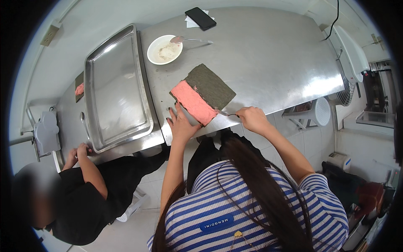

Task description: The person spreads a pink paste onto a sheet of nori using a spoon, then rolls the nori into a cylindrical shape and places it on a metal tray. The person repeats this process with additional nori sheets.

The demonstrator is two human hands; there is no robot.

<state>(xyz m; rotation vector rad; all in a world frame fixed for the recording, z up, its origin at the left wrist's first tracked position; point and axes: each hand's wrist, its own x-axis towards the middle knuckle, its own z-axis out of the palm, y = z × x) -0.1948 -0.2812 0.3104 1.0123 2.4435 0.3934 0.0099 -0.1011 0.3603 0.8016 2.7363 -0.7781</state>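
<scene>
A dark green nori sheet [212, 87] lies at a slant on the steel table before me. Smooth pink paste [191, 101] covers a wide band along its near-left side. My right hand [253, 120] grips a slim metal utensil [226, 113] by its handle. Its tip meets the paste at the band's right end; I cannot tell whether it is a spoon or a knife. At the sheet's near-left edge rests my left hand [183, 126], fingers spread, touching the border and holding nothing.
Beyond the sheet stands a white bowl [154, 54] with residue inside and a spoon [189, 40] across its rim. A phone [200, 18] lies at the back. To the left are a large steel tray [117, 84] and a co-worker's hands [79, 152], near another nori sheet [79, 95].
</scene>
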